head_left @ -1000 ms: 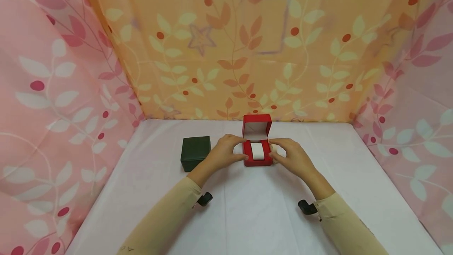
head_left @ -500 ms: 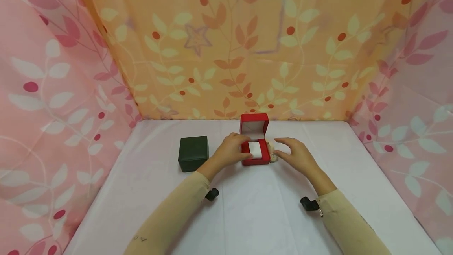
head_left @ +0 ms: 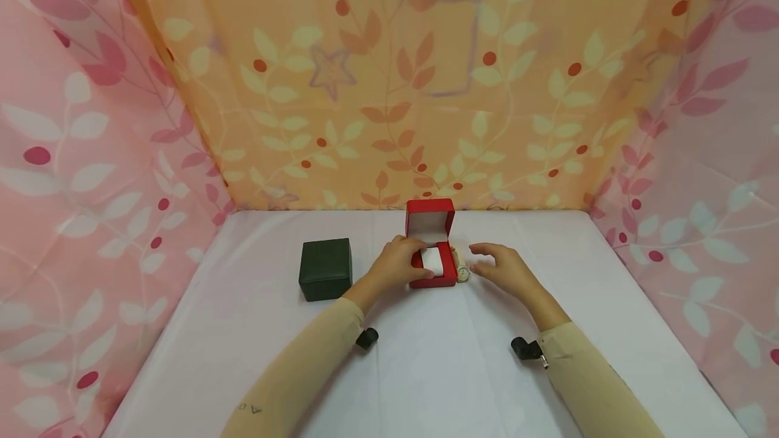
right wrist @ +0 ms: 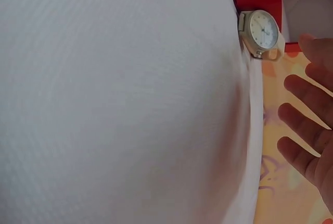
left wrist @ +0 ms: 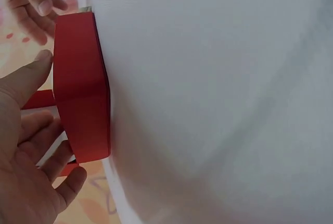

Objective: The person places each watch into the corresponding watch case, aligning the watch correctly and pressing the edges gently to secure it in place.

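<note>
An upright-lidded red watch box stands on the table, a white cushion inside it. My left hand reaches over the box's left side, thumb and forefinger apart at the cushion's left edge. In the left wrist view its thumb lies by the box rim, while the other fingers hang loosely alongside. Against the box's right side stands a light-strapped wristwatch with a white dial. My right hand hovers just right of the watch, fingers spread and holding nothing.
Left of the red box, a closed dark green box sits on the white-covered table. Floral curtains enclose the back and both sides. The red box's raised lid rises at its rear.
My right hand has drawn away from the red box, uncovering the watch. My left hand has shifted from the box's left side inward over the cushion. The head view has turned slightly.
</note>
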A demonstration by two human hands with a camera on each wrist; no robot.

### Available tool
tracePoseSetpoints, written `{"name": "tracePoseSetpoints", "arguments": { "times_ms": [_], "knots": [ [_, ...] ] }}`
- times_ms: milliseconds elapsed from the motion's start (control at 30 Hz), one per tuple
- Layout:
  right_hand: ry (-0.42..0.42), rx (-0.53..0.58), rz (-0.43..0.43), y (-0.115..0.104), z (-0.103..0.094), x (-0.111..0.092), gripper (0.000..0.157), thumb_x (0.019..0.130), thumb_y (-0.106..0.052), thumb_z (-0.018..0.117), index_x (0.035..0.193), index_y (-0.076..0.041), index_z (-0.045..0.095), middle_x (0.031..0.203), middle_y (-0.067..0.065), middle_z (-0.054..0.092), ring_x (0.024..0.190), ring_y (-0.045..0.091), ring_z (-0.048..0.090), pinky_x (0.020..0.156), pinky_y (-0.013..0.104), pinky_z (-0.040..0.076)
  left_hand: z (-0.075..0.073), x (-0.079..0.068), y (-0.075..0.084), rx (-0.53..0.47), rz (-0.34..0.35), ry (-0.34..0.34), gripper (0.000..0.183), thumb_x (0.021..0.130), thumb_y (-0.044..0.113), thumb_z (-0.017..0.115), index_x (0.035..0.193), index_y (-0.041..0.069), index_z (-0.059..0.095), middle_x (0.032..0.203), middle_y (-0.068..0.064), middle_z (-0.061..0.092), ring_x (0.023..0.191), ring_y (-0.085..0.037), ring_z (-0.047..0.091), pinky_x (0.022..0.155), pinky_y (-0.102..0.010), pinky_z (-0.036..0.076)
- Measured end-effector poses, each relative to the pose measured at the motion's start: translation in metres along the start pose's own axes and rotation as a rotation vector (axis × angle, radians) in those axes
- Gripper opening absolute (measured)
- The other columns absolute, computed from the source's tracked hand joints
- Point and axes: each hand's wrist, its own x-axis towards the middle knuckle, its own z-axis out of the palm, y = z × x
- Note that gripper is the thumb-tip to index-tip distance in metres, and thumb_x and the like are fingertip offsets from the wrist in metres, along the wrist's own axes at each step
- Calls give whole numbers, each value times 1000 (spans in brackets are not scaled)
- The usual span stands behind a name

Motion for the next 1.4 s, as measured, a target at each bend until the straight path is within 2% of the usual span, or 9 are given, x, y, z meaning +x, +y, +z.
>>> {"name": "tracePoseSetpoints", "arguments": {
  "times_ms": [167,333,633,867,1200,1400],
  "knots": [
    [-23,8,17,0,3,3,48,92,-20,76,136,-4,65,136,14,66,136,40,52,114,61,36,1,1,-1,-16,-11,26,62,83,46,85,135,18,67,126,3,69,118,-20,52,102,-43,45],
    [-52,-7,40,1,5,7,48,91,-21,77,135,-4,65,137,16,65,137,41,51,114,61,36,0,6,-1,47,-9,5,62,83,48,83,136,19,67,125,5,69,117,-19,51,100,-41,45],
    [-73,-36,13,5,9,14,46,87,-19,80,129,-1,69,130,19,69,130,43,56,112,59,39,-5,14,5,153,1,-32,62,82,51,82,133,19,68,127,5,69,113,-19,51,96,-41,45],
    [-100,-39,5,6,12,11,36,89,-16,77,121,0,72,120,17,73,124,43,59,109,59,41,-3,14,11,191,0,-46,57,82,48,83,128,17,71,118,3,72,113,-20,52,95,-42,46],
    [-92,14,103,-1,19,12,25,90,-19,78,110,-6,77,108,9,76,115,33,64,103,54,47,-1,7,11,213,13,12,61,81,45,84,130,13,67,126,-3,68,121,-23,51,100,-44,45],
    [-72,24,120,-2,20,13,20,89,-17,79,105,-7,78,101,6,77,106,28,66,97,48,50,2,6,12,217,19,22,66,82,45,84,134,10,62,131,-6,64,124,-25,48,104,-45,44]
  ]
}}
